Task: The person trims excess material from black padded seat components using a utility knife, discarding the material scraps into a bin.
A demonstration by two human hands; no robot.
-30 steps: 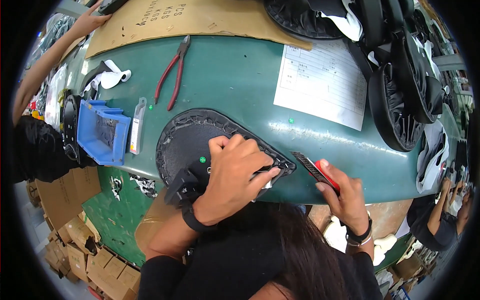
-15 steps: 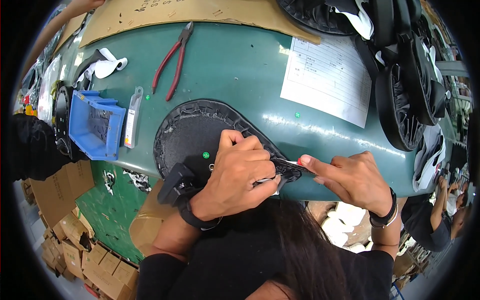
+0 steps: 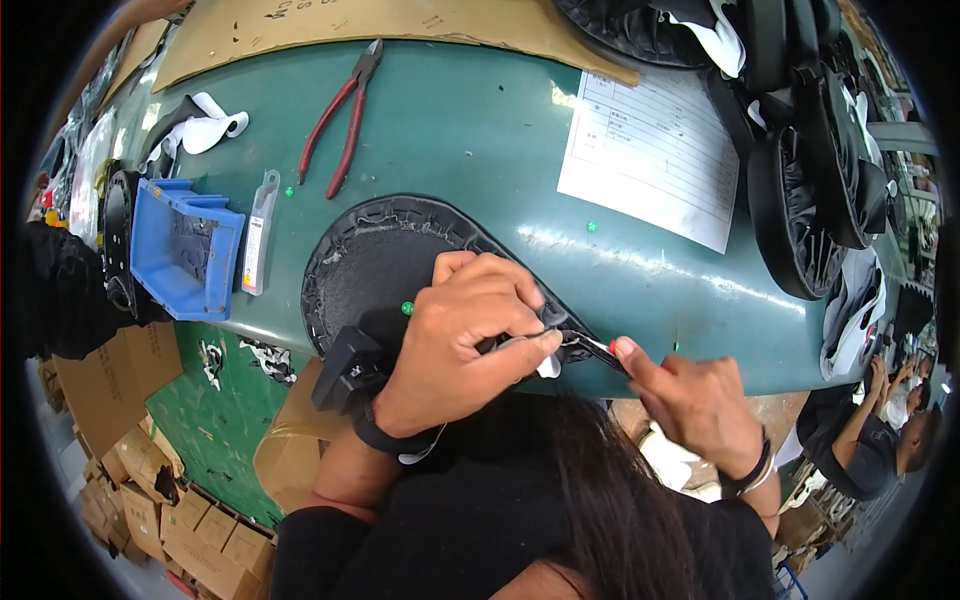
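Note:
A black padded panel point(image 3: 350, 262), rounded at the left and narrowing to the right, lies underside up on the green table, its cover folded over the rim. My left hand point(image 3: 462, 330) rests over its narrow part, thumb and fingers closed on the black cover's edge. A bit of white lining point(image 3: 549, 367) shows under that thumb. My right hand point(image 3: 700, 405), slightly blurred, grips what looks like a utility knife point(image 3: 603, 349), with a thin bright blade and a red part by the thumb. Its blade points left, at the panel's tip near my left fingertips; exact contact is hidden.
Red-handled diagonal cutters point(image 3: 345, 125) lie beyond the panel. A blue bin point(image 3: 226, 262) and a clear narrow case point(image 3: 259, 235) stand left. A paper form point(image 3: 650, 150) and stacked black padded parts point(image 3: 800, 215) occupy the right; cardboard point(image 3: 400, 22) lies at the back. Co-workers are at both sides.
My right hand has moved down and slightly right with the knife, now angled more steeply. The left thumb has shifted towards the panel's tip, still pinching the cover. The whole view has shifted slightly.

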